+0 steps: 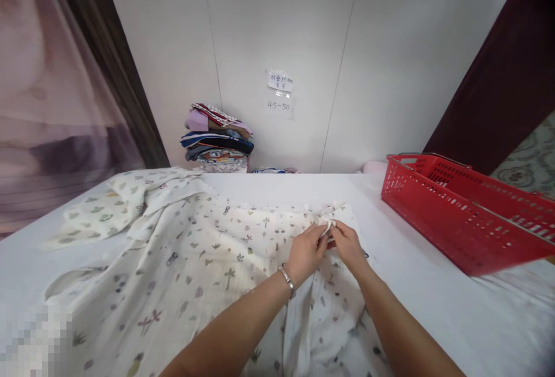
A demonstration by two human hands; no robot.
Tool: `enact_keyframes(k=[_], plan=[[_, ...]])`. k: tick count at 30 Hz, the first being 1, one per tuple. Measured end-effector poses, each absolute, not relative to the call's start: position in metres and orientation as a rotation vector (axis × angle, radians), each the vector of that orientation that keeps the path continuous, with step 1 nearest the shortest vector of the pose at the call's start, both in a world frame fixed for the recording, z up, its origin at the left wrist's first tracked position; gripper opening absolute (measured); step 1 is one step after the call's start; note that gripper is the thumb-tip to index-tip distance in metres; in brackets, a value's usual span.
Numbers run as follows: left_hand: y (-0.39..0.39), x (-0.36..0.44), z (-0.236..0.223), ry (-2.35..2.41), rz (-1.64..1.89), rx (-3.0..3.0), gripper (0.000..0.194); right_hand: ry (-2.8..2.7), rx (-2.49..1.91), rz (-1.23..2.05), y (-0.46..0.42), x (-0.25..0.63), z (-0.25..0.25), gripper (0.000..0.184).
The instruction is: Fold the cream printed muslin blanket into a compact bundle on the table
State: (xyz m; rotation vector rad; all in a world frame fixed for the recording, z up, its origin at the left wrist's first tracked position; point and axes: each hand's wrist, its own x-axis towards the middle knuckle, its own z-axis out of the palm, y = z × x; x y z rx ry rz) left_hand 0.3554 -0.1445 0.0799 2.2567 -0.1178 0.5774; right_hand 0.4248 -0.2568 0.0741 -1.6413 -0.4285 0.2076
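Note:
A large white cloth (208,267) printed with small palm trees, leaves and other motifs lies loosely spread over the white table. My left hand (307,251) pinches a bit of its bunched edge near the far right corner. Right beside it, my right hand (346,243) is closed on the same edge, fingertips meeting the left ones. A small gathered tuft of the fabric sticks up between both hands. What the fingertips grip underneath is partly hidden. Folds run from my hands toward the front of the table.
On the right of the white table (368,209) stands a red perforated plastic basket (451,215). A stack of folded clothes (217,140) rises behind the far edge. Paper labels (280,93) are stuck on the white wall. Curtains hang at both sides.

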Motion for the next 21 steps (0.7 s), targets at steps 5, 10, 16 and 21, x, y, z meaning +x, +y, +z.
enact_keyframes(k=[5, 10, 16, 21], plan=[[-0.147, 0.356, 0.074, -0.133, 0.603, 2.346, 0.031, -0.431, -1.639, 0.256, -0.259, 0.417, 0.082, 0.028], [-0.151, 0.354, 0.074, -0.119, 0.557, 2.402, 0.027, -0.506, -1.641, 0.22, -0.262, 0.414, 0.082, 0.027], [-0.154, 0.347, 0.082, -0.257, 0.364, 2.12, 0.034, -0.444, -1.645, 0.116, -0.29, 0.416, 0.072, 0.037], [-0.135, 0.355, 0.075, -0.101, 0.368, 2.105, 0.031, -0.344, -1.61, 0.039, -0.361, 0.427, 0.096, 0.038]])
